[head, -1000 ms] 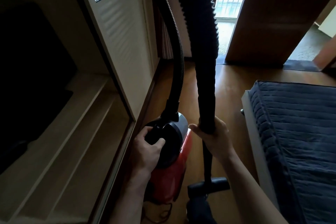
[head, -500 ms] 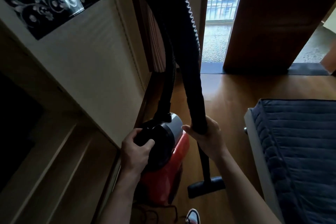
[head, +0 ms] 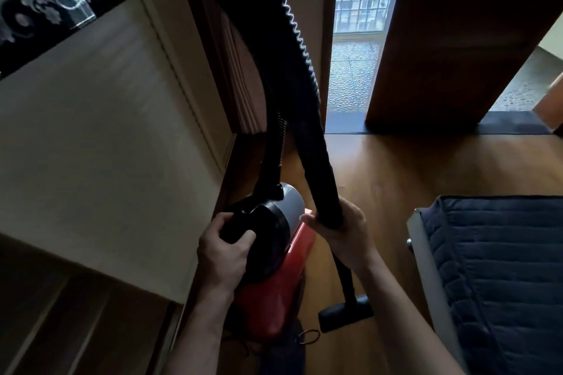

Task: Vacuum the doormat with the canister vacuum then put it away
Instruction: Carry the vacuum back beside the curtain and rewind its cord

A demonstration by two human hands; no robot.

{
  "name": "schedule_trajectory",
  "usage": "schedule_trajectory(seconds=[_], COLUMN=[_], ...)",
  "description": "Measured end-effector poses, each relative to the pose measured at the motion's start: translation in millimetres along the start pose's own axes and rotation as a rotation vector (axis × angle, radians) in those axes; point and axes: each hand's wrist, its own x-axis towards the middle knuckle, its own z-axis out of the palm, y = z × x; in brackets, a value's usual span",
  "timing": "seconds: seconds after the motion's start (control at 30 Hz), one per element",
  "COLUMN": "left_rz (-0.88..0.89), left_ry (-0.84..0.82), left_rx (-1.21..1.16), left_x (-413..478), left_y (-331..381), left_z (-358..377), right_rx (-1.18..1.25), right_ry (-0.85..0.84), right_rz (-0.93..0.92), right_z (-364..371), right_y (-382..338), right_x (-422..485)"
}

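Wooden floor beside cream cabinet: fingers of left hand are curled round the black handle of the red canister vacuum at 6 o'clock, black hose is gripped by right hand, floor nozzle at 5 o'clock, doormat at 1 o'clock by door.

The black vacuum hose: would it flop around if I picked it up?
Probably floppy: the hose is ribbed and curves up from the canister and back down to the right hand. It would likely sag wherever nobody holds it. Its ridges probably keep it from slipping.
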Motion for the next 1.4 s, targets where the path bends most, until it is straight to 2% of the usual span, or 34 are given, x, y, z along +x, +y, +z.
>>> schedule_trajectory(seconds=[0.27, 0.63, 1.0, 1.2, 1.4], left_rz=[-0.008, 0.020, 0.002, -0.048, -0.072], left_ry=[-0.129, -0.220, -0.168, -0.116, -0.032], left_rx=[0.070, 0.092, 0.144, 0.144, 0.103], left_x=[154.7, 332.6, 471.1, 548.0, 607.7], left_y=[25.7, 71.3, 116.7, 138.4, 156.7], left_z=[81.1, 182.7, 324.5, 411.5, 461.4], right_rx=[-0.113, -0.042, -0.069, -0.087, -0.081], right_ry=[0.033, 0.060, 0.072, 0.019, -0.040], right_rz=[0.004, -0.017, 0.065, 0.135, 0.110], right_z=[6.2, -0.5, -62.6, -106.8, -120.3], right_y=[55.7, 110.1, 196.9, 256.2, 284.2], right_x=[160.5, 347.1, 536.8, 650.7, 741.5])
